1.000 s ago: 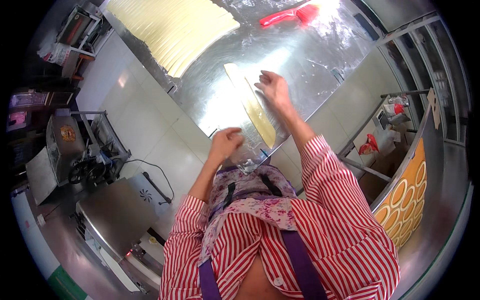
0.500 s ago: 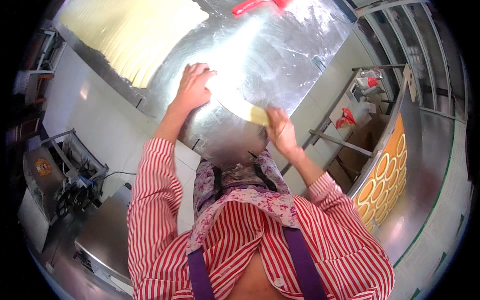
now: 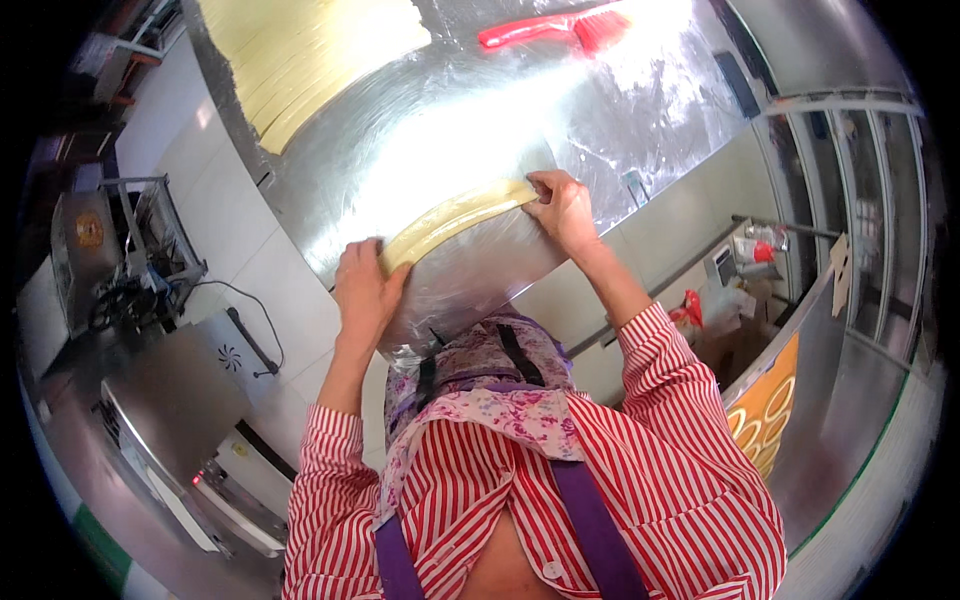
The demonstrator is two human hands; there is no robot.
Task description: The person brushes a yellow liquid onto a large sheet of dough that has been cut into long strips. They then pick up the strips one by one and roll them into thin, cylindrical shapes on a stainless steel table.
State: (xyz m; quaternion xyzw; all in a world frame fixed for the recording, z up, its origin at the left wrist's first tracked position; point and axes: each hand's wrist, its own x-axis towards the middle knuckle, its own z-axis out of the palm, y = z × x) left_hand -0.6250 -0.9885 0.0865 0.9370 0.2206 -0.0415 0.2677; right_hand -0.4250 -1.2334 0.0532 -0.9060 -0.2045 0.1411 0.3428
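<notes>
A pale yellow strip of dough lies in a slight arch across the near part of the shiny metal worktop. My left hand grips its left end, thumb on the near side and fingers curled over the far side. At the other end, my right hand pinches the strip between thumb and fingers. Farther off at the left lies a wide sheet of the same dough, scored into many thin strips. A red brush rests at the back of the worktop, beside white flour dust.
On the right, a low shelf holds bags and a red-topped package. Behind it stands a rack with metal uprights. Orange trays with pale rings are at lower right. A steel machine and a cable are at left.
My left hand has come down and nearer to the strip's left end. My right hand has moved up and outward, and the strip is now laid between both hands. The view has shifted.
</notes>
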